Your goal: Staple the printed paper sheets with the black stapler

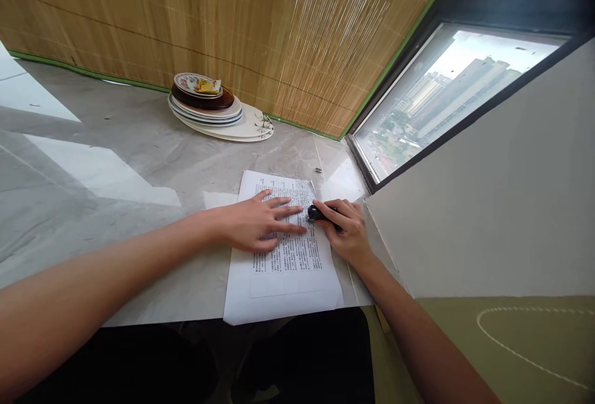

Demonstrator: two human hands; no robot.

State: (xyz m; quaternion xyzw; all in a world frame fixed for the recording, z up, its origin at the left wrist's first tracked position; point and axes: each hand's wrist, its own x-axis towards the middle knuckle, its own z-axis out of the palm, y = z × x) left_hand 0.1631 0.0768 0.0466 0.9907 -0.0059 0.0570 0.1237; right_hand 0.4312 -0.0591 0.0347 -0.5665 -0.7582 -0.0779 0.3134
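Paper [290,258] (printed) beneath left hand [253,224]

I see the left forearm [121,277] slanting in from eight o'clock, the left hand [260,222] palm down, fingers fanned towards three. From five o'clock comes the right forearm [409,323]; the right hand [348,228] curls in a grip, fingers towards ten.

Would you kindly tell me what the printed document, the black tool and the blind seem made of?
The printed document looks like matte white paper, thin-edged. The black tool seems plastic, its highlights suggesting a smooth finish. The blind, probably bamboo, has thin, dull tan strips.
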